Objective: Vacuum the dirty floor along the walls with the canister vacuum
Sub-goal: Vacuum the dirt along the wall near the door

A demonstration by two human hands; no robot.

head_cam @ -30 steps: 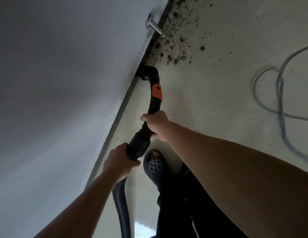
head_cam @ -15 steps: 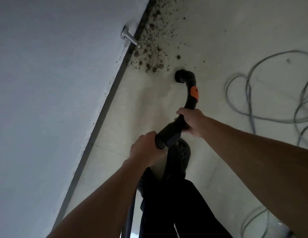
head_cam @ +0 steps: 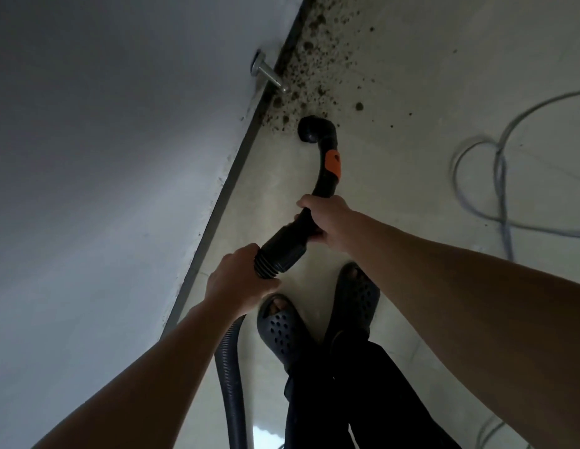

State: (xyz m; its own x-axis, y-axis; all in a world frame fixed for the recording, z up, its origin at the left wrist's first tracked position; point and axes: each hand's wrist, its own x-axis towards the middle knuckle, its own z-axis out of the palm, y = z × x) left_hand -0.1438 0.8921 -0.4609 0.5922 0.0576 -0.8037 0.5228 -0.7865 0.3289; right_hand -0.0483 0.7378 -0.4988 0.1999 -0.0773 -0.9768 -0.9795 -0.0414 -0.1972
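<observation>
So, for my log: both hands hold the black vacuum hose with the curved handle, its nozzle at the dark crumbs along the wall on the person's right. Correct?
No: the head view shows the grey wall on the person's left. The left hand and right hand do hold the black vacuum hose, nozzle at the dark crumbs.

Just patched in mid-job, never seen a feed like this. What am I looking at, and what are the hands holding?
No robot here: a person works, and the one camera sits on their head, looking down past both forearms. The left hand grips the hose at its ribbed cuff; the right hand grips the black curved tube below its orange band. The tube's open end is down near the pale floor, beside brown dirt crumbs scattered along the wall. A metal door stop juts from the wall there. Grey cables lie loose on the right; the person's slippers show below.
</observation>
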